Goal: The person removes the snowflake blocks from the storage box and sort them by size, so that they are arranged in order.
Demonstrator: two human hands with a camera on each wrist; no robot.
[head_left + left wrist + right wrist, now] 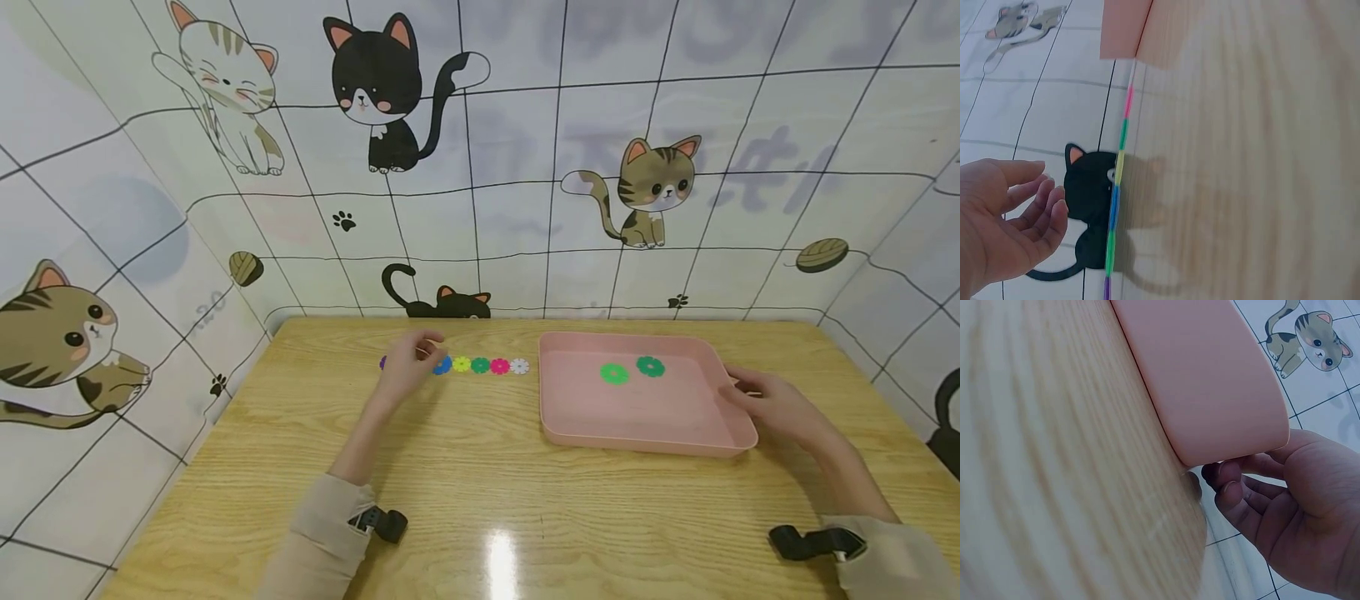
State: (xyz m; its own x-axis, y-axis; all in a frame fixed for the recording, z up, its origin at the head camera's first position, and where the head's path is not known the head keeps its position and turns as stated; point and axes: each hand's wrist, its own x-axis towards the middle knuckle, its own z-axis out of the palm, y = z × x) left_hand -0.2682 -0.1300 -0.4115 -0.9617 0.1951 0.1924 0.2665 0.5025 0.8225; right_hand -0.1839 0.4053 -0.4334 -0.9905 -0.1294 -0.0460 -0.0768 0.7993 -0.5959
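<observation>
A row of flower-shaped plastic discs lies flat on the wooden table (457,483), with a blue disc (442,365), a yellow disc (461,364), a green disc (480,365), a pink disc (499,366) and a white disc (519,366). My left hand (405,364) hovers over the row's left end, fingers loosely bent and holding nothing; it partly covers a purple disc (383,362). My right hand (776,407) grips the right wall of a pink tray (585,439), thumb over the rim and fingers outside. A light green disc (614,373) and a darker green disc (650,367) lie inside it.
Behind the table hangs a white gridded backdrop (517,225) printed with cartoon cats, meeting the table's back edge. Black straps with small camera mounts (390,525) sit on both sleeves. The tray stands just right of the white disc.
</observation>
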